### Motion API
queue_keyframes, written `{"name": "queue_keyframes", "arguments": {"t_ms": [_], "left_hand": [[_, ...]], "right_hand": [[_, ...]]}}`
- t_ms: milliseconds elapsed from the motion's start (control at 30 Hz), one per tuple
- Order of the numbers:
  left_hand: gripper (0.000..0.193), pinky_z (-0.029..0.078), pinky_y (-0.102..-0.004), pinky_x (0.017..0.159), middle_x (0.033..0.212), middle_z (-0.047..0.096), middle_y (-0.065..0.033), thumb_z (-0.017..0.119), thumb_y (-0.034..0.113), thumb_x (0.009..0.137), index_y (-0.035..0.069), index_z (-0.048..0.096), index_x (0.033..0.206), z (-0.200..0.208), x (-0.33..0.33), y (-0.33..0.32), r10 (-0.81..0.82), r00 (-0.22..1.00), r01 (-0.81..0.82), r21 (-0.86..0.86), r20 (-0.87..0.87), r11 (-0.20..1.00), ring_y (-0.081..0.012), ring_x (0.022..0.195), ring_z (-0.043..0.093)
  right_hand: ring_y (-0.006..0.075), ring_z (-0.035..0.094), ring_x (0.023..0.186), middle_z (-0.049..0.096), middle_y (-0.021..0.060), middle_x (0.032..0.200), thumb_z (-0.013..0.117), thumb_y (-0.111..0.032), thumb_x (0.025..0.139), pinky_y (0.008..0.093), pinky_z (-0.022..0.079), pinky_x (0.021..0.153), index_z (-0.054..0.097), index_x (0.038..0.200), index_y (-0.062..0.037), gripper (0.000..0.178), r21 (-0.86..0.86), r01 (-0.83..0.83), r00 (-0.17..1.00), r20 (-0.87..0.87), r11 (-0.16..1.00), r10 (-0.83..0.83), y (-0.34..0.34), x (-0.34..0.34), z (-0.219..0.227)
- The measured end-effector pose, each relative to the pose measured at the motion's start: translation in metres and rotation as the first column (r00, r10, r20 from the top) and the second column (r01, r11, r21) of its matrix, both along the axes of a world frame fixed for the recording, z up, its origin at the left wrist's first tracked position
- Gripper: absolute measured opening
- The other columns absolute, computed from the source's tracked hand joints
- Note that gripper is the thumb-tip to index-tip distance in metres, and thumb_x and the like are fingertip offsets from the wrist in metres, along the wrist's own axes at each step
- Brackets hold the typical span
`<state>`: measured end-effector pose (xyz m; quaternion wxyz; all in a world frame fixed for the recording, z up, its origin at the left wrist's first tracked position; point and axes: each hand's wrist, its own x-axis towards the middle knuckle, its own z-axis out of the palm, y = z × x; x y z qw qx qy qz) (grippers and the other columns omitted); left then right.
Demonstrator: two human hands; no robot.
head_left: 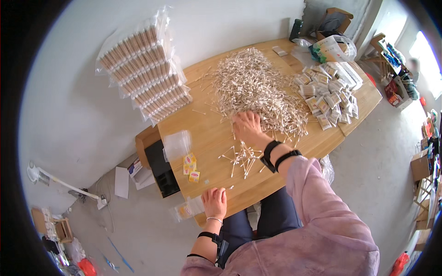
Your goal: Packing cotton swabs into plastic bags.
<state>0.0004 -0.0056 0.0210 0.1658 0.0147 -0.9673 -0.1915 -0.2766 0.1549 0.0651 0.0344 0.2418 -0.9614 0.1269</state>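
My right hand (247,125) reaches to the near edge of a large heap of cotton swabs (258,83), fingers apart and touching the swabs. A small loose cluster of swabs (244,159) lies just on the near side of it. At the table's near left edge, my left hand (214,202) has its fingers curled down over the end of a clear plastic bag (188,209) with a yellow card inside. One cotton swab (229,187) pokes out beside its fingertips. Part of the bag is hidden under that hand.
Yellow cards (189,164) and a stack of clear bags (177,144) lie on the wooden table (207,133) to the left. Filled packets (329,94) pile up at the right, beside a plastic container (352,76). Bagged swab bundles (147,69) stand against the wall. A black-lined box (161,168) sits below the left edge.
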Motion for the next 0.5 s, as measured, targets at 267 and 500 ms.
{"name": "queue_keyframes", "arguments": {"t_ms": [267, 500], "left_hand": [[0.015, 0.041, -0.0475, 0.086, 0.097, 0.055, -0.0046, 0.066, 0.017, 0.084, 0.019, 0.060, 0.097, -0.001, 0.009, -0.007, 0.047, 0.999, -0.046, -0.019, 0.015, 0.999, -0.0311, 0.095, 0.053], [0.016, 0.042, -0.0462, 0.084, 0.097, 0.055, -0.0038, 0.068, 0.017, 0.082, 0.019, 0.062, 0.096, 0.004, 0.003, 0.000, 0.033, 0.999, -0.033, 0.013, 0.006, 0.999, -0.0301, 0.093, 0.054]], "right_hand": [[0.0333, 0.038, 0.124, 0.052, 0.0133, 0.123, 0.063, -0.038, 0.078, 0.0558, 0.019, 0.110, 0.068, 0.111, -0.0138, 0.040, -0.046, -0.150, 0.987, 0.058, 0.988, 0.153, -0.036, 0.027, 0.011], [0.0366, 0.031, 0.132, 0.041, 0.0147, 0.139, 0.056, -0.049, 0.082, 0.0586, 0.018, 0.110, 0.057, 0.128, -0.0189, 0.055, -0.102, -0.075, 0.983, 0.162, 0.992, 0.091, -0.121, -0.053, 0.007]]}}
